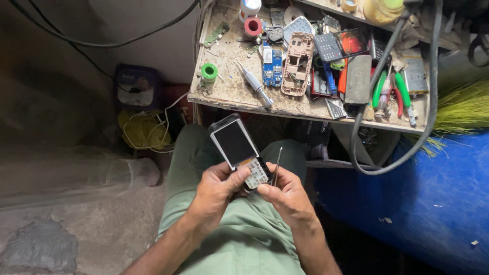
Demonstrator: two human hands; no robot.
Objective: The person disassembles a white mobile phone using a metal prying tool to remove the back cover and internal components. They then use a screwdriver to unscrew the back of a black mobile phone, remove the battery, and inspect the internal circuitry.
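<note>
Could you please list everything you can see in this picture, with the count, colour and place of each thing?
keypad phone: one, silver with dark screen, held over the lap
thin metal tool: one, grey, beside the phone's keypad
workbench: one, stained beige, ahead of the knees
screwdriver: one, silver, on the bench
circuit board: one, blue, on the bench
phone frame: one, beige, right of the board
green spool: one, bench's left edge
pliers: green and red handles, bench's right
black cable: one, hanging at right
left hand: grips the phone
right hand: pinches the tool
</note>
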